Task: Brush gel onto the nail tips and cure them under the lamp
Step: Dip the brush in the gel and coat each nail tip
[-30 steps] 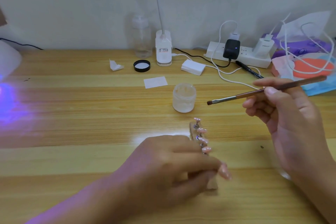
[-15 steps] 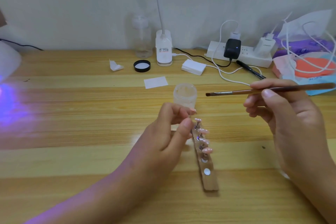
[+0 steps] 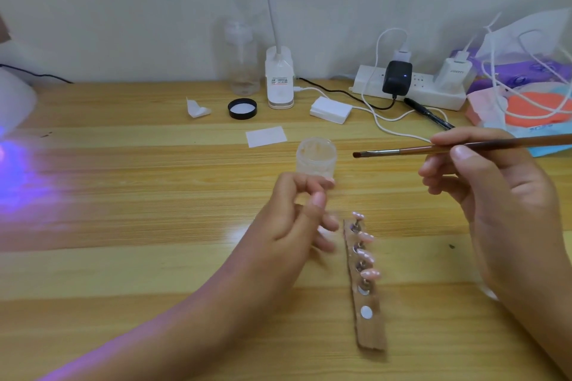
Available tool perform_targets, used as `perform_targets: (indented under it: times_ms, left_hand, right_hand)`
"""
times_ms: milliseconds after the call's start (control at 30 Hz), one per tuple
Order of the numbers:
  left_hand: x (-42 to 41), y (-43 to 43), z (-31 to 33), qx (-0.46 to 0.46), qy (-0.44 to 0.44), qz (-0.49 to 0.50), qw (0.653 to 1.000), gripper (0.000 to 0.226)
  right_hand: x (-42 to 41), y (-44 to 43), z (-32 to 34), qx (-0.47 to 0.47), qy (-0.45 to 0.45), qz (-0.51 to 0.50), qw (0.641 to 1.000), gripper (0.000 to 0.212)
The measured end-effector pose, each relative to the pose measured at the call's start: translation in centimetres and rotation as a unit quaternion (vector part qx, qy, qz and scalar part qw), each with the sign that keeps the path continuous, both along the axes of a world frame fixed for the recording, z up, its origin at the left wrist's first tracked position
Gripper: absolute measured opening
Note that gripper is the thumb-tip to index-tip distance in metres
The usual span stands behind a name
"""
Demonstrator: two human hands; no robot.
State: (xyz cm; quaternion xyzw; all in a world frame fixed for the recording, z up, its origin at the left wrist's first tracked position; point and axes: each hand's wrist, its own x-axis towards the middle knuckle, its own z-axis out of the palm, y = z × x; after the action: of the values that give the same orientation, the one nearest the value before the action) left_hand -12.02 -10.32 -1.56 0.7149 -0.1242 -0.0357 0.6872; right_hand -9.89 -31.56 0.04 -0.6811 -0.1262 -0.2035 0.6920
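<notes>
While brush [image 3: 433, 149] hovers by jar [image 3: 316, 158], lid [image 3: 242, 108] behind.

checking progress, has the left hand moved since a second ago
Yes. The left hand moved away from the person, off the near end of the strip and toward the jar, which stayed put.

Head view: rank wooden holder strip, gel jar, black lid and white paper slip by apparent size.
1. wooden holder strip, nearest the camera
2. gel jar
3. white paper slip and black lid look alike; lid lies farther back, so unranked
</notes>
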Motion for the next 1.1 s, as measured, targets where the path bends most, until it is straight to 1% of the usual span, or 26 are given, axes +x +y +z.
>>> perform_targets:
  times_ms: [67, 133, 233, 300, 367, 500, 600, 800, 933, 1100]
  left_hand:
    - [0.9, 0.3, 0.2, -0.100, 0.040, 0.038, 0.994, 0.014]
    - [1.5, 0.6, 0.3, -0.177, 0.054, 0.053, 0.981, 0.018]
    - [2.0, 0.9, 0.6, -0.244, 0.071, 0.040, 0.966, 0.018]
    - [2.2, 1.0, 0.9, -0.266, 0.106, 0.033, 0.957, 0.021]
    - [2.5, 1.0, 1.3, -0.273, 0.143, 0.028, 0.951, 0.019]
    - [2.7, 0.9, 1.9, -0.268, 0.187, -0.009, 0.945, 0.012]
    - [2.7, 1.0, 2.0, -0.264, 0.209, -0.032, 0.941, 0.014]
    - [2.2, 1.0, 1.4, -0.247, 0.198, -0.049, 0.947, 0.031]
    - [1.8, 0.8, 0.9, -0.244, 0.186, -0.060, 0.950, 0.015]
    - [1.8, 0.8, 0.7, -0.249, 0.183, -0.060, 0.949, 0.012]
  right_hand:
    - [0.0, 0.0, 0.0, 0.008, -0.004, 0.001, 1.000, 0.020]
    - [-0.1, 0.1, 0.0, 0.007, -0.007, -0.002, 1.000, 0.021]
    - [-0.4, 0.2, 0.1, -0.012, -0.009, -0.023, 1.000, 0.022]
    - [-0.7, 0.3, 0.0, -0.022, -0.015, -0.035, 0.999, 0.021]
    - [-0.8, 0.4, 0.1, -0.037, -0.034, -0.042, 0.998, 0.020]
    - [-1.1, 0.7, 0.2, -0.059, -0.069, -0.031, 0.995, 0.021]
    - [-1.3, 0.9, 0.2, -0.083, -0.081, -0.025, 0.993, 0.020]
    - [-1.6, 1.2, 0.5, -0.152, -0.080, -0.007, 0.985, 0.018]
    - [-1.7, 1.2, 0.5, -0.247, -0.091, 0.011, 0.965, 0.021]
    - [-1.2, 1.2, -0.2, -0.327, -0.111, 0.017, 0.938, 0.025]
